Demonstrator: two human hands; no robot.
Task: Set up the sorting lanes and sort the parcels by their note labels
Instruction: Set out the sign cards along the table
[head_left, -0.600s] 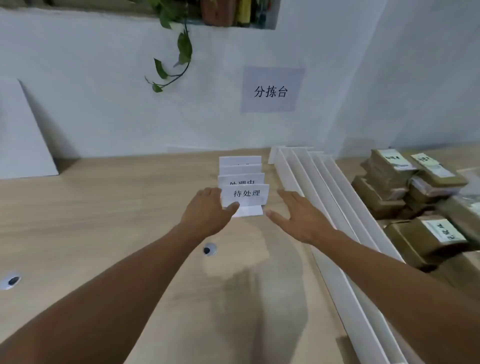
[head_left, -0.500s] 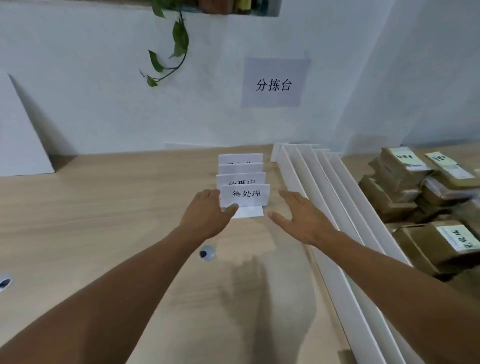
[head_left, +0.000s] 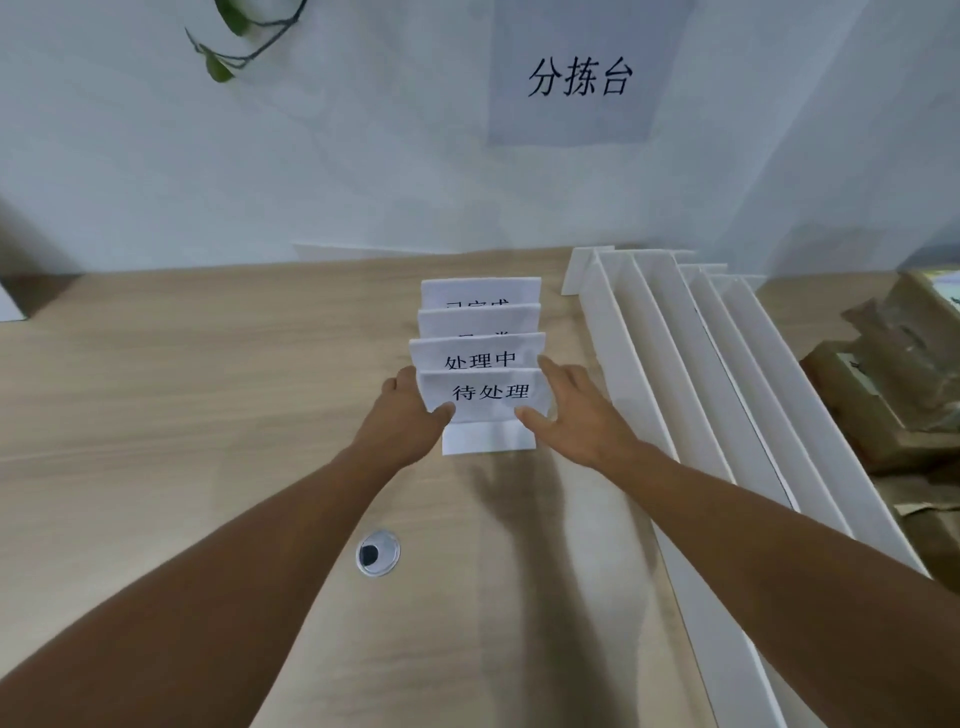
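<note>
Several white folded label cards stand in a row on the wooden table, one behind another. The front card (head_left: 485, 396) reads 待处理; the card behind it (head_left: 478, 353) reads 处理中. My left hand (head_left: 405, 421) holds the front card's left edge, thumb on its face. My right hand (head_left: 571, 410) holds its right edge, thumb on the face and fingers behind. Long white divider strips (head_left: 691, 364) lie side by side to the right. Brown wrapped parcels (head_left: 883, 374) are piled at the far right.
A round cable grommet (head_left: 377, 552) is set in the table (head_left: 182, 415) below my left forearm. A wall sign (head_left: 576, 78) reads 分拣台. A plant sprig (head_left: 234, 47) hangs at the upper left. A white board corner (head_left: 8, 306) shows at the left edge.
Both hands have closed in on the front card; the right hand moved left from beside it and now holds its right edge. The view has moved closer and tilted down.
</note>
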